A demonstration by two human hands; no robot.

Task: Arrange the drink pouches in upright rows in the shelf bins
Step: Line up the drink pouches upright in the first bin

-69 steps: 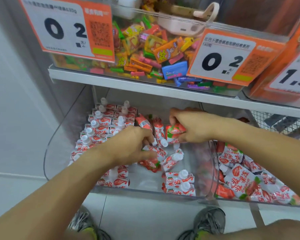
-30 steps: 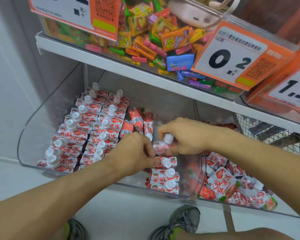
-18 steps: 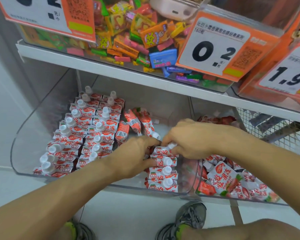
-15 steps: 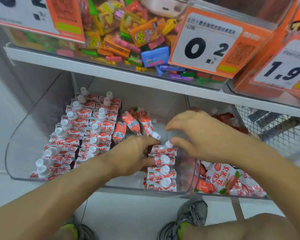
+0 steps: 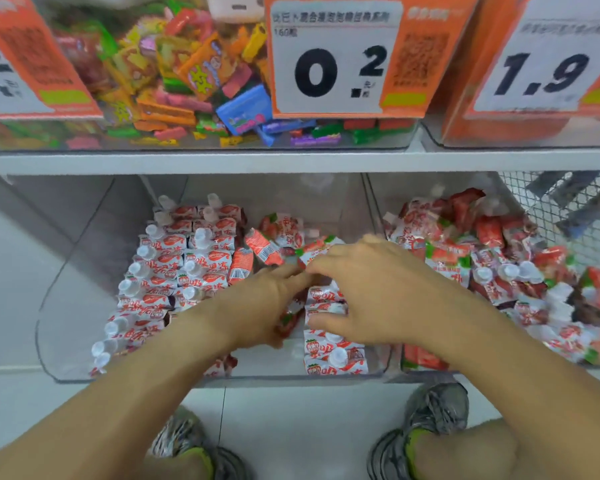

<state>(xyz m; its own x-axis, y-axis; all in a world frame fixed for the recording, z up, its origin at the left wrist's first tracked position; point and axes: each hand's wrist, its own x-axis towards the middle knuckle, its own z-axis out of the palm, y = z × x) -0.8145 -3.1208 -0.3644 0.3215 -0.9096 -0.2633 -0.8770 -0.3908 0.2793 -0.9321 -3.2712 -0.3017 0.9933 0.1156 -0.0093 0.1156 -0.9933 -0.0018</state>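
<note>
While candy bin (image 5: 194, 98) looms above, both hands (image 5: 368, 292) hover over pouches (image 5: 333, 355), fingers seemingly loose, gripping nothing.

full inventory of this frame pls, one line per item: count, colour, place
upright pouches: many, white-red with white caps, rows at left of left bin
loose pouches: a few, red-white, lying at back middle of left bin
right row: several, white-red, front right of left bin
left bin: one, clear, lower shelf
right bin pouches: many, red-white, jumbled heap
candy bin: one, clear, multicoloured sweets, upper shelf
price tags: three, orange-white, upper bins
shoes: two, grey, floor
left hand: over left bin middle
right hand: over right row
</note>
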